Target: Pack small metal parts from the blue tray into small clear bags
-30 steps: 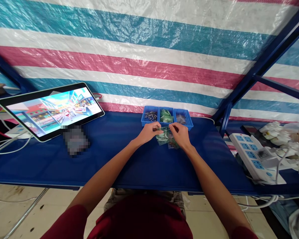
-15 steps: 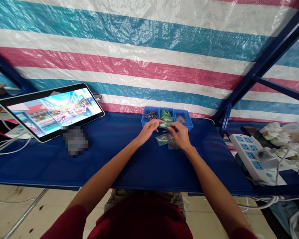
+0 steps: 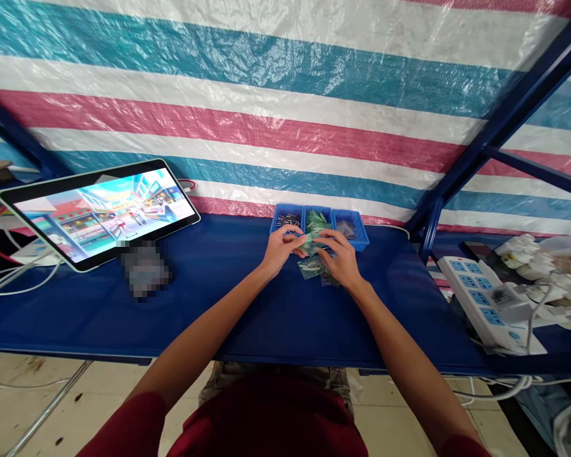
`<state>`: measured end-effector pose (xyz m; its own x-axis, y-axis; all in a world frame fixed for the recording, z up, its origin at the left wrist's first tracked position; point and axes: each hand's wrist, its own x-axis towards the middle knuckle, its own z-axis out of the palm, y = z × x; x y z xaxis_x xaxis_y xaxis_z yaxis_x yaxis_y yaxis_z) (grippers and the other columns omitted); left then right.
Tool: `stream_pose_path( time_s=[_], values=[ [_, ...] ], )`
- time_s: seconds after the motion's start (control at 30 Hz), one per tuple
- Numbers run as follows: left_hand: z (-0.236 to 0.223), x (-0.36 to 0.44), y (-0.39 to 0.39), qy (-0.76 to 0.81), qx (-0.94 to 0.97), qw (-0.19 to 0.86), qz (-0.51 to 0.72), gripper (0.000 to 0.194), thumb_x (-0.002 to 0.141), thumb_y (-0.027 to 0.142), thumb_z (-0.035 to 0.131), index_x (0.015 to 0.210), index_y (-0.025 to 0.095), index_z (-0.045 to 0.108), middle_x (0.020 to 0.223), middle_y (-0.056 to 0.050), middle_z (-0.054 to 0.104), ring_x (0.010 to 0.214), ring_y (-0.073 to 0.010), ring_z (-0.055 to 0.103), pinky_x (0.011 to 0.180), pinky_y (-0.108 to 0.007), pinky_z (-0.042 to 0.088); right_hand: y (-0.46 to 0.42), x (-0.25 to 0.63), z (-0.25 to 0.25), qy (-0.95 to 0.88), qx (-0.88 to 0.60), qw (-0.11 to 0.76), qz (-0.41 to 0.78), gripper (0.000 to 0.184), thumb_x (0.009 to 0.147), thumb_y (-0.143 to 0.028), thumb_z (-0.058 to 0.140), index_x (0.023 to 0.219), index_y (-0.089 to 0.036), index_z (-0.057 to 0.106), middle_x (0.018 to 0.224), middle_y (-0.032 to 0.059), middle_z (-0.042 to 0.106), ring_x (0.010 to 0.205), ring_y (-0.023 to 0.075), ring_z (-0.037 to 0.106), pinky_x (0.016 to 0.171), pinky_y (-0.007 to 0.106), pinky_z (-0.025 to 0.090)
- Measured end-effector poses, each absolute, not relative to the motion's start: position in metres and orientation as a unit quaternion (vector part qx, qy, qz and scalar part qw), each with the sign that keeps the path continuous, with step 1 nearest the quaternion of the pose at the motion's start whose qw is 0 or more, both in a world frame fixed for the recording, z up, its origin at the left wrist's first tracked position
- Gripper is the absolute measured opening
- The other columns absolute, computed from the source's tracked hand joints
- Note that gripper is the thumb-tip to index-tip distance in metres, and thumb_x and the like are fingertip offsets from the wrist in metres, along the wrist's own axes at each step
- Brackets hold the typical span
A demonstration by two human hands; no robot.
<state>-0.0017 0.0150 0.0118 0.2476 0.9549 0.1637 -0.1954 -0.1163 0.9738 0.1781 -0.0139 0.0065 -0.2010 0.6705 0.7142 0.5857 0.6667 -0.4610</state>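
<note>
My left hand (image 3: 282,249) and my right hand (image 3: 341,258) meet over the blue table, both pinching a small clear bag with green parts (image 3: 313,240) between them. Under the hands lies a little pile of similar small bags (image 3: 313,267). Just behind stand three joined blue bins (image 3: 356,240): the left holds dark metal pins (image 3: 288,220), the middle green pieces (image 3: 318,218), the right clear bags (image 3: 346,227).
A tablet (image 3: 99,209) playing a video leans at the left, with cables (image 3: 9,279) beside it. A white power strip (image 3: 485,298) and white plugs (image 3: 533,260) lie at the right. A striped tarp (image 3: 285,108) hangs behind, and a blue frame post (image 3: 431,222) stands right of the bins.
Both hands lifted a small bag off the pile and brought it up toward the bins. The pile on the table now shows below them.
</note>
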Motion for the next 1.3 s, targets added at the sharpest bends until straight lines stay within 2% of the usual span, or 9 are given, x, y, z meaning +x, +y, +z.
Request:
stream_pose_path(
  time_s=[0.17, 0.3, 0.4, 0.57, 0.7, 0.83, 1.0, 1.17, 1.3],
  values=[
    [0.011, -0.005, 0.021, 0.342, 0.636, 0.49, 0.489, 0.04, 0.075, 0.054, 0.067, 0.079, 0.014, 0.065, 0.085, -0.007, 0.066, 0.07, -0.0146, 0.061, 0.062, -0.026, 0.05, -0.012, 0.178, 0.004, -0.715, -0.464, 0.512, 0.107, 0.023, 0.089, -0.039, 0.056, 0.085, -0.02, 0.067, 0.08, 0.0063, 0.07, 0.075, 0.0213, 0.066, 0.073, 0.035, 0.052],
    [0.01, -0.006, 0.022, 0.349, 0.653, 0.49, 0.461, 0.038, 0.068, 0.047, 0.075, 0.085, 0.015, 0.062, 0.076, -0.003, 0.066, 0.067, -0.0152, 0.062, 0.063, -0.027, 0.049, -0.015, 0.178, 0.004, -0.67, -0.474, 0.525, 0.226, 0.029, 0.089, -0.042, 0.054, 0.107, -0.021, 0.062, 0.07, 0.001, 0.067, 0.058, 0.0183, 0.065, 0.061, 0.031, 0.053],
    [0.012, -0.006, 0.02, 0.341, 0.601, 0.545, 0.476, 0.042, 0.068, 0.042, 0.077, 0.095, 0.017, 0.057, 0.06, 0.004, 0.06, 0.054, -0.0126, 0.059, 0.06, -0.026, 0.048, -0.018, 0.179, 0.007, -0.687, -0.457, 0.52, 0.221, 0.034, 0.094, -0.036, 0.043, 0.123, -0.023, 0.056, 0.088, 0.0045, 0.069, 0.07, 0.0189, 0.067, 0.065, 0.032, 0.054],
    [0.015, -0.007, 0.019, 0.322, 0.522, 0.614, 0.498, 0.04, 0.066, 0.039, 0.08, 0.091, 0.017, 0.058, 0.06, 0.004, 0.058, 0.053, -0.0104, 0.058, 0.057, -0.025, 0.049, -0.017, 0.18, 0.012, -0.772, -0.381, 0.496, 0.114, 0.03, 0.093, -0.028, 0.043, 0.116, -0.025, 0.063, 0.128, 0.0097, 0.057, 0.111, 0.0233, 0.058, 0.087, 0.039, 0.053],
    [0.016, -0.009, 0.021, 0.327, 0.533, 0.623, 0.469, 0.038, 0.072, 0.047, 0.073, 0.087, 0.014, 0.065, 0.068, -0.002, 0.06, 0.057, -0.0117, 0.058, 0.056, -0.026, 0.049, -0.015, 0.178, 0.011, -0.77, -0.396, 0.495, 0.074, 0.02, 0.092, -0.032, 0.051, 0.099, -0.023, 0.068, 0.115, 0.0098, 0.062, 0.103, 0.0225, 0.061, 0.09, 0.039, 0.05],
    [0.012, -0.008, 0.022, 0.344, 0.633, 0.528, 0.45, 0.042, 0.073, 0.055, 0.068, 0.078, 0.014, 0.067, 0.081, -0.006, 0.062, 0.07, -0.0147, 0.059, 0.056, -0.024, 0.049, -0.014, 0.178, 0.01, -0.73, -0.45, 0.504, 0.104, 0.025, 0.091, -0.038, 0.052, 0.082, -0.02, 0.067, 0.083, 0.0072, 0.067, 0.075, 0.0192, 0.062, 0.071, 0.032, 0.051],
    [0.008, -0.006, 0.02, 0.359, 0.697, 0.458, 0.419, 0.038, 0.075, 0.051, 0.067, 0.07, 0.014, 0.063, 0.062, -0.001, 0.057, 0.053, -0.0115, 0.055, 0.053, -0.023, 0.046, -0.014, 0.177, 0.008, -0.682, -0.491, 0.491, 0.229, 0.027, 0.082, -0.044, 0.06, 0.088, -0.018, 0.067, 0.062, 0.0004, 0.061, 0.054, 0.0156, 0.056, 0.056, 0.028, 0.046],
    [0.006, -0.006, 0.018, 0.412, 0.673, 0.389, 0.476, 0.033, 0.079, 0.048, 0.062, 0.085, 0.016, 0.067, 0.071, -0.002, 0.064, 0.06, -0.0134, 0.058, 0.054, -0.022, 0.046, -0.008, 0.177, 0.002, -0.662, -0.501, 0.482, 0.281, 0.026, 0.08, -0.043, 0.061, 0.085, -0.018, 0.066, 0.058, -0.0008, 0.06, 0.049, 0.0157, 0.057, 0.053, 0.028, 0.045],
    [0.005, -0.01, 0.023, 0.457, 0.649, 0.35, 0.497, 0.024, 0.082, 0.039, 0.058, 0.086, 0.017, 0.067, 0.077, -0.003, 0.067, 0.063, -0.0138, 0.06, 0.057, -0.022, 0.046, 0.018, 0.19, 0.008, -0.655, -0.567, 0.479, 0.142, 0.02, 0.08, -0.035, 0.06, 0.087, -0.018, 0.068, 0.069, 0.0034, 0.067, 0.061, 0.0199, 0.062, 0.063, 0.032, 0.047]
  ],
)
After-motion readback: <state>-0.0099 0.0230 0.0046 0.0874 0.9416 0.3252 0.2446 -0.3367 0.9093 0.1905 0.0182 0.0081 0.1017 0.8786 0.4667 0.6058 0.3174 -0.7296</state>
